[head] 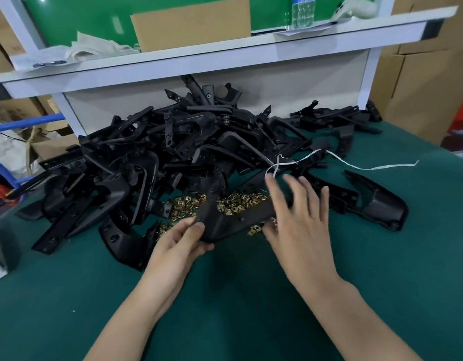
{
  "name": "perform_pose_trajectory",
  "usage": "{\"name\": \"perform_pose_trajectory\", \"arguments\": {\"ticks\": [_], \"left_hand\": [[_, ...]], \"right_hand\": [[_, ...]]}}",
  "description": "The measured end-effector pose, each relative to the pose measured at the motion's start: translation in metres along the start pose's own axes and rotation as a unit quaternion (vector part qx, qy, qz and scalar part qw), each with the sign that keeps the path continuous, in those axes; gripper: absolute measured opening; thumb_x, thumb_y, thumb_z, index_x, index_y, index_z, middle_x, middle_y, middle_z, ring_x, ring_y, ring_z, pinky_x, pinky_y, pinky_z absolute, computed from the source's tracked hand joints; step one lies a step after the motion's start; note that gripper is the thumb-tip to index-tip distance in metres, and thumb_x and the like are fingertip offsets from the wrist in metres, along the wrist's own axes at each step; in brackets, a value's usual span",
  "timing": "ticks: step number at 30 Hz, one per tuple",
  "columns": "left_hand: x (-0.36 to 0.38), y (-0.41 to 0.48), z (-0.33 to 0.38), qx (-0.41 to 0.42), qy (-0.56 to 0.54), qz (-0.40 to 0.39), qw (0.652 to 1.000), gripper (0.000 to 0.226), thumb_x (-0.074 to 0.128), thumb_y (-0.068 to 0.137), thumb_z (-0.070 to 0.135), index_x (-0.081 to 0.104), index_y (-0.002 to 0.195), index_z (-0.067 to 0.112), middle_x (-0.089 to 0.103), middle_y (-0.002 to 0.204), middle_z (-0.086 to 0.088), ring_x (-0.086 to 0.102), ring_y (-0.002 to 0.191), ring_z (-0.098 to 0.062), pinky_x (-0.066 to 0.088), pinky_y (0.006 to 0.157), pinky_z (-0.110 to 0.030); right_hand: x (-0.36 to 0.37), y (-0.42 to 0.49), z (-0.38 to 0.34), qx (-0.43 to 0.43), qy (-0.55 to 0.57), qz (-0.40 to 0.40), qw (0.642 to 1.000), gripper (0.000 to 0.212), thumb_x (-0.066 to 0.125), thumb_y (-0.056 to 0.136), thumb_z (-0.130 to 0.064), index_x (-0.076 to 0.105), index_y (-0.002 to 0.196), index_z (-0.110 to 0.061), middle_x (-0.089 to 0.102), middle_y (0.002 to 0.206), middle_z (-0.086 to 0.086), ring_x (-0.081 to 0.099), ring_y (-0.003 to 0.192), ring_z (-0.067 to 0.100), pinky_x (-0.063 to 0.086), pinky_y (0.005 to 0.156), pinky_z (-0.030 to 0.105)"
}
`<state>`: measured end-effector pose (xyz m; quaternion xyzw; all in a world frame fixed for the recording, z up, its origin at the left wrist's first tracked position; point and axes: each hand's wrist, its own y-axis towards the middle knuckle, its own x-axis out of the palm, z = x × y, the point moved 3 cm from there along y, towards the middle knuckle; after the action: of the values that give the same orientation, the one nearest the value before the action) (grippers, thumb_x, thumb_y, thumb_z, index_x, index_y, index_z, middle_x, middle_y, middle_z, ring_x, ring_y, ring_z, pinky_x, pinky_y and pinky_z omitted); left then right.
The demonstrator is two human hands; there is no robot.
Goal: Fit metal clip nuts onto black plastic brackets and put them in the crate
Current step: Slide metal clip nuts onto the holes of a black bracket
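The left grip [183, 241] grasped a black bracket [251, 214] at its rounded bend, thumb on top and fingers curled beneath. The bracket was matte moulded plastic with a faintly grainy face, bent like a wide V. One arm rose away from the left grip. The other ran toward the right grip [300, 217] and had small holes along it.

The right grip was released, fingers spread and blurred, over that second arm's far end; whether it touched the bracket could not be told.

Between and just beyond the two grips lay a loose scatter of clip nuts [238, 201], small folded pieces of brassy, shiny metal, partly hidden under the bracket.

Farther from both grips rose a tangled heap [173, 147] of the same black brackets, curved, flanged and dull. A thin white string [368, 167] trailed from the heap past the right grip's fingertips.

Everything rested on a worktop [225, 295] with a dark green, felt-like cover. Beyond the heap stood a smooth white shelf [199, 63] carrying flat brown cardboard [191, 24].
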<state>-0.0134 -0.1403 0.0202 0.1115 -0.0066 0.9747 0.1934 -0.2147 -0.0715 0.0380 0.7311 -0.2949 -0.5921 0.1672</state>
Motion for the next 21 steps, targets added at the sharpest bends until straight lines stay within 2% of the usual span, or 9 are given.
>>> {"name": "perform_pose_trajectory", "arguments": {"ticks": [3, 5, 7, 9, 12, 15, 18, 19, 21], "left_hand": [[-0.005, 0.004, 0.004, -0.007, -0.115, 0.040, 0.993, 0.023, 0.067, 0.082, 0.017, 0.057, 0.099, 0.005, 0.063, 0.114, -0.022, 0.059, 0.098, -0.030, 0.058, 0.086, -0.032], [-0.005, 0.005, 0.007, -0.001, -0.124, 0.047, 0.991, 0.021, 0.067, 0.083, 0.016, 0.055, 0.099, 0.009, 0.058, 0.114, -0.020, 0.058, 0.102, -0.031, 0.058, 0.088, -0.032], [-0.001, 0.004, 0.006, 0.003, -0.103, 0.050, 0.993, 0.016, 0.069, 0.081, 0.018, 0.058, 0.087, 0.010, 0.063, 0.108, -0.017, 0.065, 0.102, -0.025, 0.057, 0.090, -0.031], [0.008, 0.002, 0.002, 0.006, -0.078, 0.045, 0.996, 0.011, 0.073, 0.078, 0.021, 0.063, 0.080, 0.016, 0.065, 0.095, -0.010, 0.065, 0.092, -0.021, 0.055, 0.094, -0.036], [0.029, -0.003, -0.005, 0.015, 0.016, 0.018, 1.000, 0.015, 0.081, 0.080, 0.026, 0.067, 0.079, 0.020, 0.064, 0.087, -0.005, 0.060, 0.085, -0.019, 0.044, 0.092, -0.042], [0.056, -0.007, -0.008, 0.053, 0.154, -0.027, 0.986, 0.017, 0.073, 0.082, 0.034, 0.065, 0.086, 0.020, 0.065, 0.079, 0.006, 0.057, 0.075, -0.008, 0.044, 0.076, -0.024], [0.085, -0.006, -0.011, 0.095, 0.242, -0.094, 0.961, 0.008, 0.072, 0.091, 0.027, 0.064, 0.088, 0.025, 0.064, 0.072, 0.019, 0.054, 0.063, 0.005, 0.040, 0.061, -0.009], [0.090, -0.004, -0.012, 0.102, 0.267, -0.106, 0.952, 0.007, 0.070, 0.092, 0.028, 0.063, 0.089, 0.028, 0.064, 0.072, 0.021, 0.053, 0.063, 0.006, 0.040, 0.059, -0.008], [0.093, -0.001, -0.011, 0.110, 0.306, -0.128, 0.937, 0.005, 0.065, 0.094, 0.039, 0.062, 0.093, 0.035, 0.064, 0.077, 0.020, 0.054, 0.066, 0.003, 0.040, 0.060, -0.010]], "right_hand": [[-0.002, 0.000, 0.009, 0.114, 0.190, -0.014, 0.975, 0.090, 0.064, 0.097, -0.025, 0.001, 0.161, -0.023, 0.021, 0.157, 0.008, 0.034, 0.141, 0.025, 0.044, 0.109, 0.042], [-0.004, 0.000, 0.007, 0.107, 0.251, 0.010, 0.962, 0.077, 0.055, 0.100, -0.029, 0.005, 0.160, -0.030, 0.023, 0.154, -0.003, 0.042, 0.132, 0.017, 0.051, 0.094, 0.033], [-0.008, 0.001, 0.001, 0.071, 0.291, 0.029, 0.954, 0.063, 0.048, 0.102, -0.030, 0.018, 0.158, -0.033, 0.029, 0.151, -0.011, 0.045, 0.129, 0.011, 0.053, 0.090, 0.033], [-0.007, 0.001, -0.006, 0.031, 0.302, 0.035, 0.952, 0.052, 0.041, 0.104, -0.032, 0.032, 0.155, -0.030, 0.037, 0.149, -0.014, 0.038, 0.137, 0.004, 0.047, 0.104, 0.036], [-0.004, 0.002, -0.008, 0.004, 0.283, 0.019, 0.959, 0.053, 0.029, 0.105, -0.040, 0.034, 0.155, -0.022, 0.051, 0.146, -0.010, 0.028, 0.144, -0.003, 0.021, 0.122, 0.027], [-0.002, 0.009, -0.001, 0.005, 0.261, 0.002, 0.965, 0.057, 0.024, 0.106, -0.043, 0.040, 0.152, -0.014, 0.063, 0.132, -0.009, 0.042, 0.133, -0.005, 0.008, 0.125, 0.024], [0.001, 0.012, 0.016, 0.016, 0.224, -0.004, 0.975, 0.049, 0.022, 0.106, -0.043, 0.065, 0.110, -0.019, 0.071, 0.096, -0.009, 0.060, 0.099, 0.000, 0.010, 0.126, 0.030], [0.002, 0.013, 0.021, 0.022, 0.217, -0.008, 0.976, 0.046, 0.023, 0.106, -0.044, 0.061, 0.093, -0.023, 0.067, 0.080, -0.010, 0.061, 0.086, 0.003, 0.014, 0.125, 0.032], [0.005, 0.015, 0.030, 0.043, 0.224, -0.024, 0.973, 0.044, 0.024, 0.105, -0.048, 0.054, 0.083, -0.024, 0.059, 0.067, -0.008, 0.058, 0.075, 0.007, 0.019, 0.123, 0.033]]}}
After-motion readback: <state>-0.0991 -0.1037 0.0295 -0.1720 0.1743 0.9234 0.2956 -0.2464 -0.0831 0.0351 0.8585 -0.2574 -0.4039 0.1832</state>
